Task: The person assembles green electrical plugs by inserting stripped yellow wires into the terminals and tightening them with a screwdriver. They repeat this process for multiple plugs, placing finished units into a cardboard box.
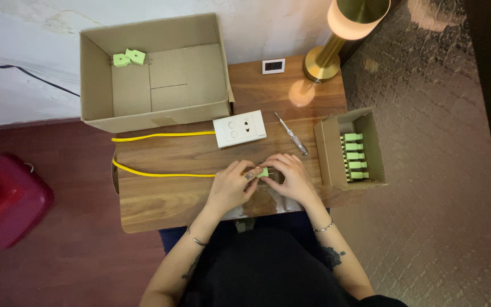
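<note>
My left hand (233, 185) and my right hand (290, 177) meet over the near middle of a small wooden table (160, 199). Between their fingertips they pinch a small green plug-like piece (263, 171) with metal pins. A yellow cable (160, 173) runs along the table from the left to my left hand. Just beyond my hands lies a white socket block (239, 128), with a second run of yellow cable leading to it. A screwdriver (291, 133) with a clear handle lies to the right of the socket block.
A small open cardboard box (328, 153) at the table's right edge holds several green pieces in a row. A large open cardboard box (95, 85) at the back left holds two green pieces. A brass lamp (328, 57) and a small white display stand at the back. A red object sits on the floor, left.
</note>
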